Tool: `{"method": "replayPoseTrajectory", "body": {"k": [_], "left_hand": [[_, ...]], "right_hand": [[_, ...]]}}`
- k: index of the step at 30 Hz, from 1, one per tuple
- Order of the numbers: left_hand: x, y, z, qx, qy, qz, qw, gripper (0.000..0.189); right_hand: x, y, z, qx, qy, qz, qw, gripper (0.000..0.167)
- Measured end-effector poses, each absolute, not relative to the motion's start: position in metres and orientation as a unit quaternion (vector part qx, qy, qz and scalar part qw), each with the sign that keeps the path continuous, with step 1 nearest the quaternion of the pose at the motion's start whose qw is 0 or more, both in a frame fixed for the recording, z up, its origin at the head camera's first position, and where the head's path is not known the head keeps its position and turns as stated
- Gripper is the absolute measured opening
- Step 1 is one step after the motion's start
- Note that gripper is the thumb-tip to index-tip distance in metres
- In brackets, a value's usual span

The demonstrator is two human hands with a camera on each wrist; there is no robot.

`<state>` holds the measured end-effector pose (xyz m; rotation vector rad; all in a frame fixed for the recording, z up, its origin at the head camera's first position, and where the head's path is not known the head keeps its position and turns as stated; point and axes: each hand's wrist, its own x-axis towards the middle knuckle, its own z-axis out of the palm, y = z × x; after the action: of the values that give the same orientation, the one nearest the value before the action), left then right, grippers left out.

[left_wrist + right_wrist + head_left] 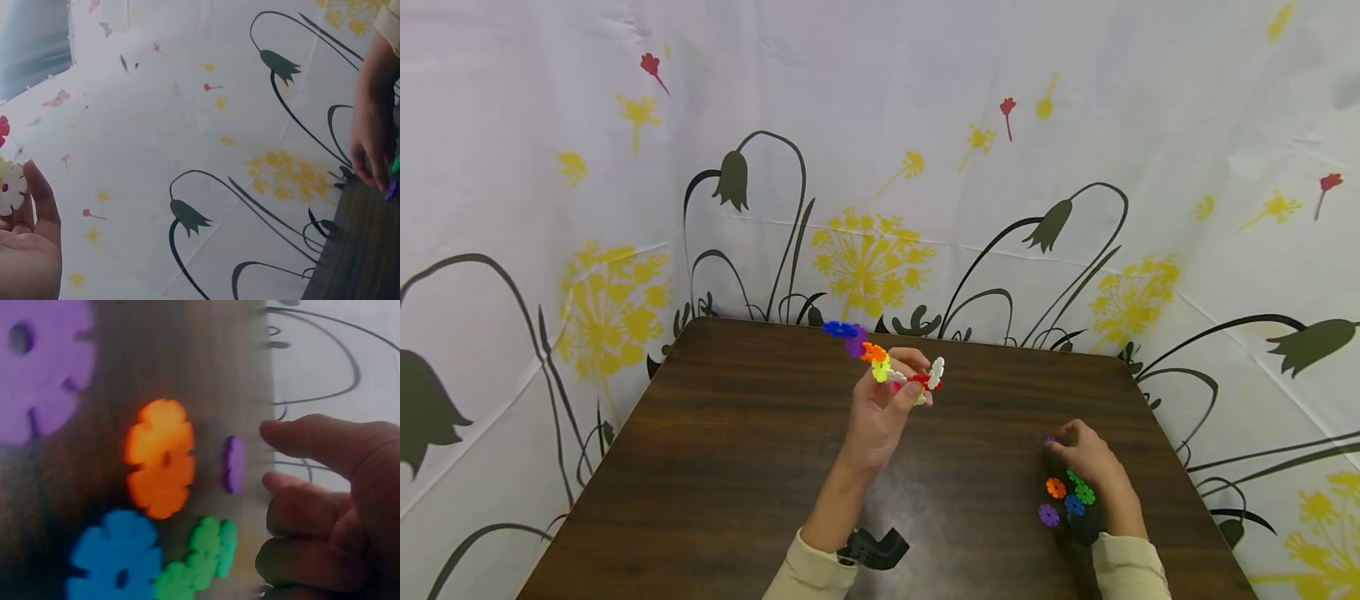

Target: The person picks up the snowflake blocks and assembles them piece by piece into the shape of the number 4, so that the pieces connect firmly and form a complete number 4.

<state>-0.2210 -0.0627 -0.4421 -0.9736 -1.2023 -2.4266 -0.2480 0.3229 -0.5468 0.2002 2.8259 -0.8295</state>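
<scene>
Left hand: pinching a chain of flower-shaped discs between thumb and fingers, near the centre of the head frame, above the table. The chain is running from a blue disc at its upper left end through purple, orange, yellow, white and red to a white disc at its right end. In the left wrist view this white disc is showing at the left edge, beside a fingertip.

Right hand: hovering low at the lower right of the head frame, thumb and index finger standing apart, other fingers curling inward. A purple disc is lying just beside the fingertips; contact, cannot tell.

Loose discs, lower right of the head frame: an orange disc, a blue disc, green discs and a second purple disc are lying near one another on the table, the second purple one sitting lowest.

Surroundings: a flower-printed cloth is hanging behind the table. A black device is sitting at the left wrist, bottom centre.
</scene>
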Motion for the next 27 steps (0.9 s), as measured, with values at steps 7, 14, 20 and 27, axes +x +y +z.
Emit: {"method": "replayPoseTrajectory", "body": {"k": [7,14,20,27], "left_hand": [[-0.219,-0.060,-0.443,-0.325,-0.456,-0.817,0.135,0.018],[-0.215,-0.058,-0.439,-0.255,-0.499,-0.819,0.121,0.015],[-0.213,-0.058,-0.431,-0.145,-0.516,-0.842,0.059,0.017],[-0.208,-0.057,-0.426,-0.114,-0.421,-0.900,-0.017,0.012]], "right_hand": [[-0.246,0.320,-0.553,0.093,0.960,-0.245,0.096,0.054],[-0.250,0.316,-0.555,0.091,0.958,-0.255,0.089,0.046],[-0.255,0.311,-0.556,0.058,0.936,-0.339,0.076,0.034],[-0.259,0.292,-0.545,0.020,0.909,-0.413,0.046,0.041]]}}
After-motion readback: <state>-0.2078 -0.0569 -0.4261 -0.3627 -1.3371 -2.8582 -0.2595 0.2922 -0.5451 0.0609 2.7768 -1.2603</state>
